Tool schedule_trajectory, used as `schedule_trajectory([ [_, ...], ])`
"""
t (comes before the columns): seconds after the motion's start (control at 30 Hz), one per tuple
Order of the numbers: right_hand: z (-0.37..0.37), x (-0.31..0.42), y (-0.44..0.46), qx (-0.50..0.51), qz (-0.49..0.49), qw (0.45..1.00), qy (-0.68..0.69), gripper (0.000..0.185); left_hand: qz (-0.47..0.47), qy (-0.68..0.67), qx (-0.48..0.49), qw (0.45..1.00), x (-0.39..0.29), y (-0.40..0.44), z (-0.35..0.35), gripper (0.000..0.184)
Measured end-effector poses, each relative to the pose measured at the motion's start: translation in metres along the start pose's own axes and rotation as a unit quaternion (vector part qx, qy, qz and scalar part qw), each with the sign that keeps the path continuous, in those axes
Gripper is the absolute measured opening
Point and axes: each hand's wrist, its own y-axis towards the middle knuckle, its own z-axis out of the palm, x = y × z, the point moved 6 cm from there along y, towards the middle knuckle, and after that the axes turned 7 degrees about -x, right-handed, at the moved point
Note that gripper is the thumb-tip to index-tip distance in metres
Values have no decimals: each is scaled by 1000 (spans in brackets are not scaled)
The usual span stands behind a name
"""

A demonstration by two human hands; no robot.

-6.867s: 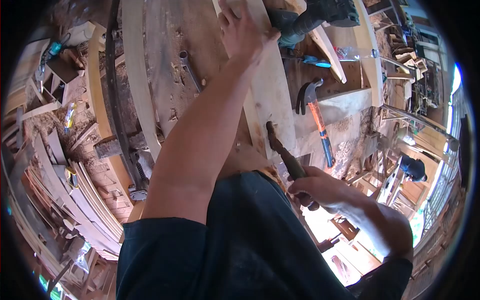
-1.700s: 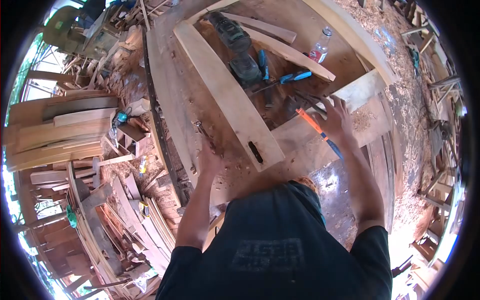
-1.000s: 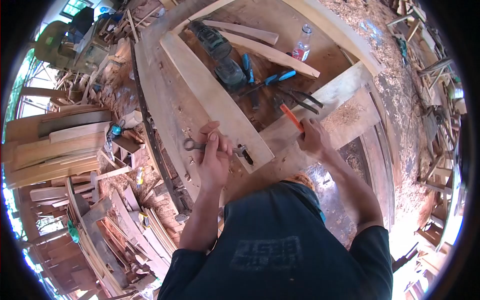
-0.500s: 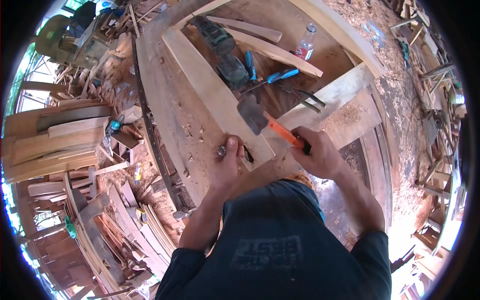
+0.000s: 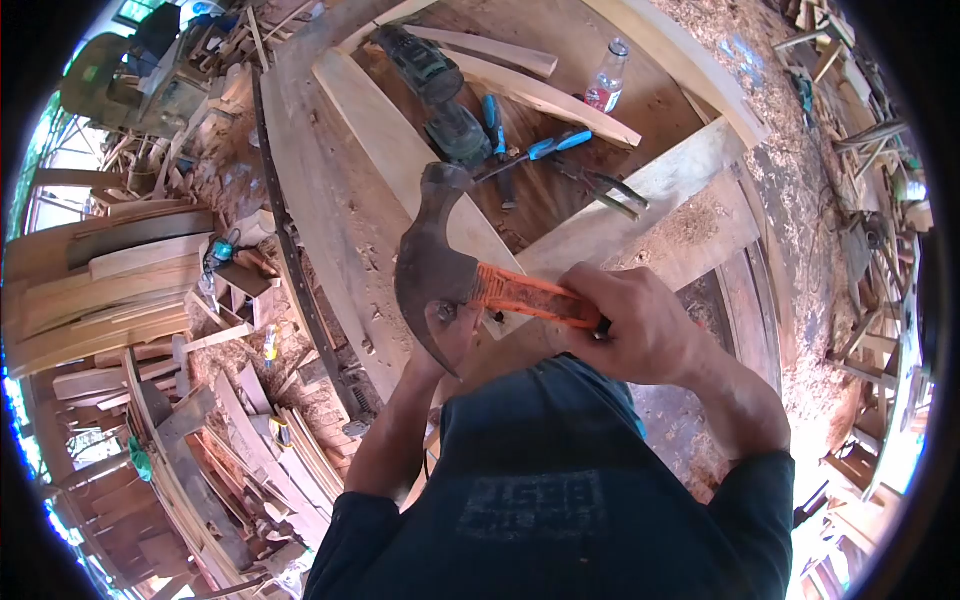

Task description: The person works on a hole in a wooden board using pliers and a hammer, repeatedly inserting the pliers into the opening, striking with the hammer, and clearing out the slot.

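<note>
- Nearest, at 10 to 11 o'clock from your chest: the hammer, head toward your left, claw curving down. Half a second ago the head sat farther out, above the board; now it looms larger, drawn up and in.
- Your right hand, 2 o'clock: fingers wrapped closed around the hammer's grip. It has come back with the hammer.
- Your left hand, 10 o'clock: mostly hidden behind the hammer head, so how far it is closed cannot be told. The round end of a metal tool seems to show by the claw; grip on it not confirmed.
- Beyond, running out toward 11 o'clock: the pale board, near end largely covered. A dark sliver of its slot shows below the handle.
- Meaning, as judged: hammer looks raised, work centred on that slotted end; your own view of tool and slot is now worse.
- Farther, 12 o'clock: blue-handled tools, unmoved.
- Farthest, lying unmoved: power tool toward 11, bottle just past 12.
</note>
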Motion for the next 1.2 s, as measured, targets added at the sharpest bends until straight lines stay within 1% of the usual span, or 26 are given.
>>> schedule_trajectory([
  [0.07,1,5,3,9,-4,1000,11,28,-36,52,18,998,19,-2,-8,14],
  [0.1,3,8,4,13,0,1000,23,27,66,113,-13,991,10,0,-9,10],
  [0.13,5,9,5,17,4,999,35,26,167,173,-45,970,0,1,-8,9],
  [0.2,13,6,7,44,24,999,17,24,314,297,-66,900,-8,-5,-4,11],
  [0.23,15,4,7,56,34,998,8,24,361,362,-55,858,-7,-7,-3,9],
  [0.3,22,-9,7,134,63,984,-97,23,301,305,-8,903,9,-4,-3,9],
  [0.33,25,-16,5,171,78,971,-147,23,185,176,32,966,24,-4,-2,14],
  [0.37,26,-15,5,175,77,971,-141,22,60,42,69,995,40,-8,-1,20],
  [0.4,25,-14,6,178,75,972,-136,22,61,44,79,994,20,-2,3,14],
  [0.43,22,-13,8,177,73,972,-134,21,61,47,88,993,0,5,7,16],
  [0.47,18,-9,11,168,70,975,-130,20,121,134,44,983,-17,0,14,20],
  [0.53,12,3,18,149,64,979,-121,19,77,146,18,986,-18,-2,16,28],
  [0.57,14,1,15,158,60,978,-121,19,-23,70,38,997,-9,0,16,32],
  [0.6,18,-5,12,164,55,977,-122,19,-121,-7,57,991,0,0,17,35],
  [0.63,22,-10,9,171,50,976,-123,19,-102,28,54,993,3,1,15,36],
  [0.7,29,-24,5,193,64,964,-172,19,-61,98,52,992,11,3,14,38],
  [0.73,32,-29,2,204,73,957,-195,19,-51,129,54,989,12,4,12,32],
  [0.77,32,-31,2,203,73,957,-194,20,-42,38,103,993,9,9,16,33],
  [0.83,34,-32,-2,205,80,958,-186,21,-32,-144,198,969,-5,12,24,35],
  [0.9,33,-32,-2,197,75,958,-192,21,-64,-82,188,977,-19,19,29,39],
  [0.97,31,-28,-2,197,80,959,-188,21,-71,-29,189,979,-11,17,27,42],
  [1.0,26,-23,2,198,85,959,-182,21,-60,-7,196,979,11,18,21,43],
  [1.03,21,-18,5,197,92,960,-176,21,-74,6,195,978,16,17,19,41],
  [1.07,15,-6,7,179,75,970,-144,20,-88,19,194,977,20,15,18,39],
  [1.13,4,15,9,141,37,986,-84,20,-163,25,170,972,6,10,19,28],
  [1.2,14,2,2,170,56,977,-119,20,-140,40,156,977,8,4,20,35],
])
